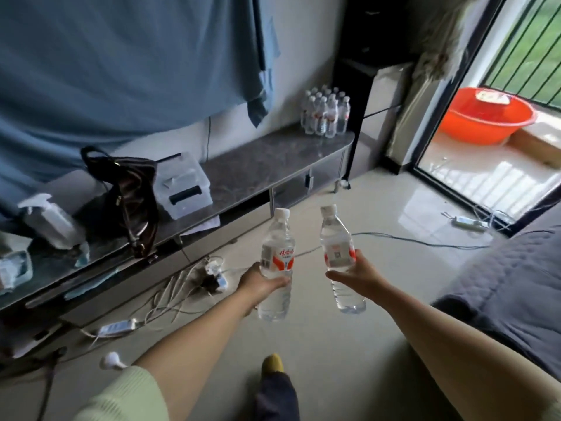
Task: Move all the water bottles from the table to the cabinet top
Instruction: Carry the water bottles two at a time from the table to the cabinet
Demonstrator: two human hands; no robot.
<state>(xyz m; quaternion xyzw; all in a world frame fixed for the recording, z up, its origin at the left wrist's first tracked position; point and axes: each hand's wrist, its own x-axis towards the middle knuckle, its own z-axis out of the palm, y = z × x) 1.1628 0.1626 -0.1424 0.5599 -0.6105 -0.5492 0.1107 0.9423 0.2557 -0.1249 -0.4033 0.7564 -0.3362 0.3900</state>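
Note:
My left hand (pixel 259 281) grips a clear water bottle (pixel 277 253) with a white cap and red-and-white label, held upright over the floor. A second water bottle (pixel 337 241) of the same kind, tilted slightly left, is held around its middle by my right hand (pixel 356 273). Both bottles hang in front of the long dark marble-topped cabinet (pixel 273 159). Several more bottles (pixel 326 113) stand in a tight cluster at the cabinet top's far right end. The table is out of view.
On the cabinet's left part sit a dark brown handbag (pixel 130 196), a clear plastic box (pixel 182 185) and a spray bottle (pixel 48 220). Cables and a power strip (pixel 182 284) litter the floor below. A dark bed (pixel 510 281) lies at the right, an orange basin (pixel 485 115) beyond the glass door.

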